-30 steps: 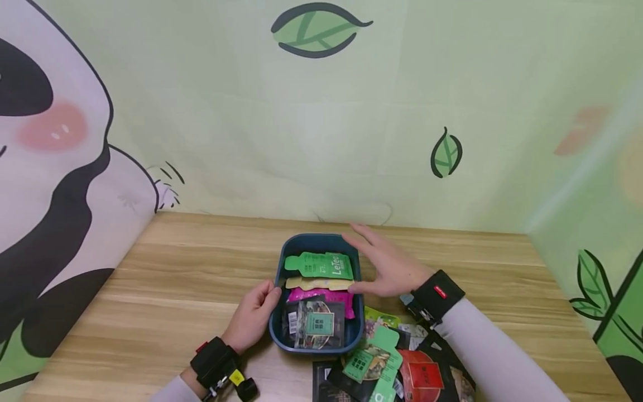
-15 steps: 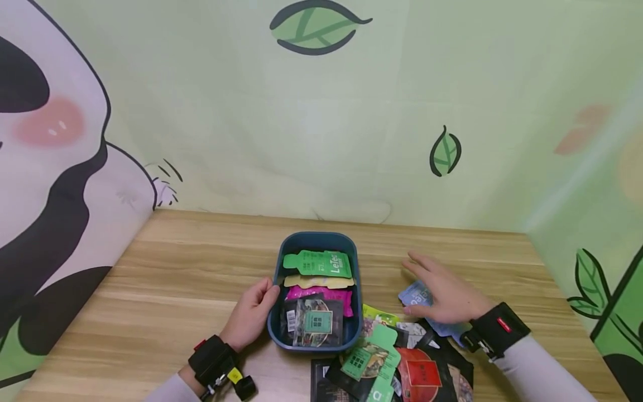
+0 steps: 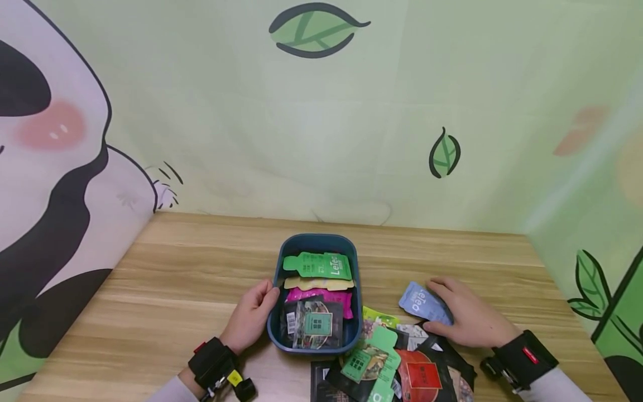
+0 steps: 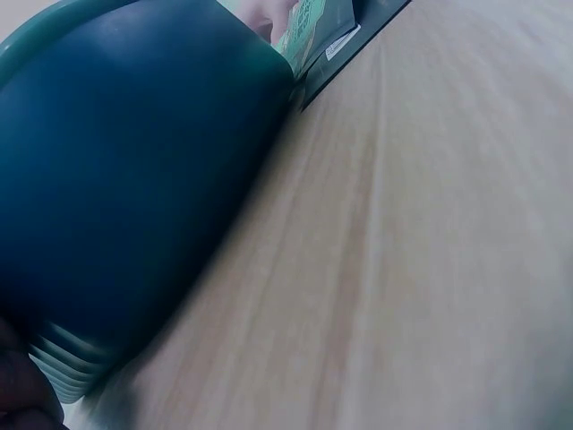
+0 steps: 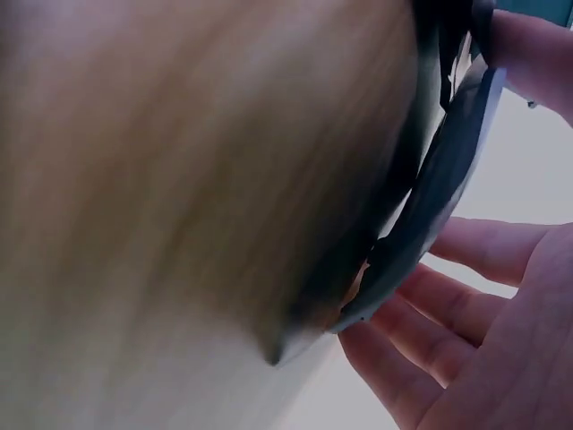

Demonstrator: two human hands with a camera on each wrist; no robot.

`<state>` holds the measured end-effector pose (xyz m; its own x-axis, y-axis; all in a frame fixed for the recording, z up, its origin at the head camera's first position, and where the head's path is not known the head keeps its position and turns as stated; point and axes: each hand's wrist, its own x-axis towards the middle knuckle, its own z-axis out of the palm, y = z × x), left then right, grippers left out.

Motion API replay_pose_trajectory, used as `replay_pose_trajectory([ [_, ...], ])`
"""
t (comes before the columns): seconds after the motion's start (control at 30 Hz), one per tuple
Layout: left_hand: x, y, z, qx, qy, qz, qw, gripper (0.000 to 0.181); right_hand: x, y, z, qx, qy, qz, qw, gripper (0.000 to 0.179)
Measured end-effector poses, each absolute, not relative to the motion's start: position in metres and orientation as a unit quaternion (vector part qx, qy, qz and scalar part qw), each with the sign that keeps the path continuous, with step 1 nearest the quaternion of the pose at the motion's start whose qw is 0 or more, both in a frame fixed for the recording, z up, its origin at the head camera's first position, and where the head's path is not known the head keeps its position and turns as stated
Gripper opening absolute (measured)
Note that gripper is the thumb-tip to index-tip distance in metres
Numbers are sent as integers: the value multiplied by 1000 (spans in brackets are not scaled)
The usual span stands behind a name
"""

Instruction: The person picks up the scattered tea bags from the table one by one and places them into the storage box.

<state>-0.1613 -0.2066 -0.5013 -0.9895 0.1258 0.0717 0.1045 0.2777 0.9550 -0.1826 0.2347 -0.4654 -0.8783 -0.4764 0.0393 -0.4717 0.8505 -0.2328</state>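
A dark blue plastic bin (image 3: 358,312) stands on the table, holding a green LeTea packet (image 3: 321,265), a yellow one (image 3: 318,283), a pink one (image 3: 321,296) and black packets (image 3: 320,326). My left hand (image 3: 251,315) grips the bin's left rim; in the left wrist view the bin's outer wall (image 4: 134,161) hides most of that hand. To the right, my right hand (image 3: 469,315) holds a blue LeTea packet (image 3: 424,303) by its right end between thumb and fingers. The right wrist view shows the packet's edge (image 5: 430,197) between them.
Right of the bin and in front lies a loose pile: a green packet (image 3: 384,357), a red-and-black packet (image 3: 424,375), a yellow-green packet (image 3: 380,316) and dark ones. A printed wall cloth (image 3: 321,139) borders the wooden table (image 3: 211,251) at the back.
My right hand has moved from the bin's right rim rightward and down to the blue packet and now holds its right end. My left hand stays at the bin.
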Motion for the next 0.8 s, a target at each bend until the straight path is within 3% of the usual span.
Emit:
replay_pose_trajectory([
  [0.8, -162, -208, -500, 76, 802, 592, 28, 27, -195, 223, -460, -251, 963, -96, -9, 75],
])
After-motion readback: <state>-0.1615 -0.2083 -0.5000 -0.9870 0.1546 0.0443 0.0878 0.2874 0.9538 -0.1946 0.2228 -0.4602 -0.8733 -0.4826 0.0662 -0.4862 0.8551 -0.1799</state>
